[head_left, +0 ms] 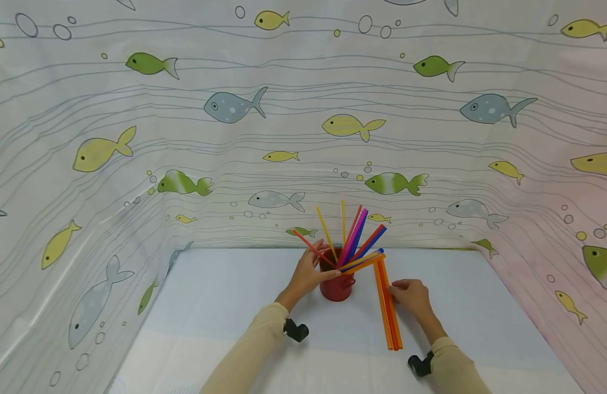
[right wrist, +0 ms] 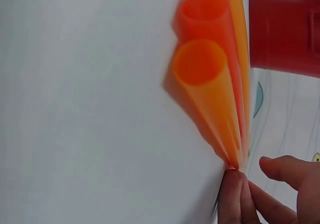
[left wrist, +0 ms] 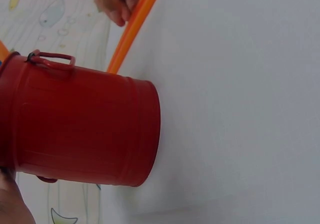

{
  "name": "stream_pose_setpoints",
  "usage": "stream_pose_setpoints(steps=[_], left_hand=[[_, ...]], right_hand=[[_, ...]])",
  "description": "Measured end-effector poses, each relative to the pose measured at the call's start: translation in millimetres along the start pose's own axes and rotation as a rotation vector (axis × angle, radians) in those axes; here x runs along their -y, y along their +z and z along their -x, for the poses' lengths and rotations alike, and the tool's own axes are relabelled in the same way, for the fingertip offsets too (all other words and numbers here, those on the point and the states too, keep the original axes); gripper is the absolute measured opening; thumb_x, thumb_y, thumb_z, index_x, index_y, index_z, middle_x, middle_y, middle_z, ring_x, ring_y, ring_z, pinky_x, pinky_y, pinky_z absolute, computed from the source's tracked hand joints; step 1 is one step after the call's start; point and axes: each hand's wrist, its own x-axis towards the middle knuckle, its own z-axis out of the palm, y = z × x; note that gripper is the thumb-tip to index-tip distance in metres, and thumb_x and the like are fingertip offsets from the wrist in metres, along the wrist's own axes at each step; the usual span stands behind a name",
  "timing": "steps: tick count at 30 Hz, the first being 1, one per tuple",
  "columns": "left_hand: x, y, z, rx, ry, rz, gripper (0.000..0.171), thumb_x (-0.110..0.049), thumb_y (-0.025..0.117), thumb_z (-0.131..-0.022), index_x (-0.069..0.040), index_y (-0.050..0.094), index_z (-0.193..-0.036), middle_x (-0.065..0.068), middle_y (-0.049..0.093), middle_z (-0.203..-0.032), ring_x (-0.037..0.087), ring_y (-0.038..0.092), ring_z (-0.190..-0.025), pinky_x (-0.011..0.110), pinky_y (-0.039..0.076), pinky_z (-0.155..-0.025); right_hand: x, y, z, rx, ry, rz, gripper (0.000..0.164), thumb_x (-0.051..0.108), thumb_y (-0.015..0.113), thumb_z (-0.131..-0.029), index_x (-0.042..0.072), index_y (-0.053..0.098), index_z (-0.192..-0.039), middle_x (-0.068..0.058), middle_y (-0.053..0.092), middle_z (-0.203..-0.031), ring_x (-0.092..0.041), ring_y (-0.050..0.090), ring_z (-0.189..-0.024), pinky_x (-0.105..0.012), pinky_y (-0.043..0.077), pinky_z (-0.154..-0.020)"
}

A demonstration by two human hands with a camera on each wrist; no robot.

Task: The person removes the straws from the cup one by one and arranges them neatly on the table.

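Note:
A small red metal bucket (head_left: pixel 336 291) stands upright on the table, holding several straws (head_left: pixel 353 235) in pink, blue, red, yellow and orange that lean outward. My left hand (head_left: pixel 305 275) grips it at the rim from the left, thumb in front; in the left wrist view only part of that hand (left wrist: pixel 12 204) shows. To the right of the bucket, two orange straws and a red one (head_left: pixel 390 317) lie side by side on the table. My right hand (head_left: pixel 412 295) touches their right side with its fingertips, the thumb held apart from them in the right wrist view.
The white table (head_left: pixel 224 328) meets a fish-patterned sheet (head_left: pixel 283 137) at the back and sides. A black wrist camera (head_left: pixel 296 330) sits on the left wrist and another camera (head_left: pixel 420 365) on the right. Some straws jut out over the bucket's right rim.

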Motion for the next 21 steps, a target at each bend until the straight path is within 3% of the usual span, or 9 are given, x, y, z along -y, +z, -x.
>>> stream_pose_setpoints(steps=[11,21], left_hand=[[2.5,1.7,-1.1,0.000,-0.007,-0.006,0.100,-0.035,0.084,-0.076,-0.009,0.027,-0.154,0.000,0.047,-0.143,0.018,0.039,-0.137,0.036,0.035,-0.110],[-0.7,0.9,-0.2,0.000,-0.023,-0.022,0.099,-0.036,0.084,-0.077,-0.011,0.026,-0.154,-0.001,0.047,-0.142,0.015,0.038,-0.137,0.033,0.035,-0.110]], right_hand=[[2.5,-7.8,1.0,-0.030,-0.048,0.002,0.032,0.022,0.071,-0.089,-0.004,0.070,-0.109,-0.009,0.071,-0.086,-0.015,0.065,-0.068,-0.028,0.057,-0.059],[26.7,-11.4,11.0,-0.046,-0.150,-0.017,0.033,0.020,0.069,-0.090,-0.003,0.068,-0.114,-0.012,0.071,-0.094,-0.019,0.070,-0.072,-0.030,0.059,-0.064]])
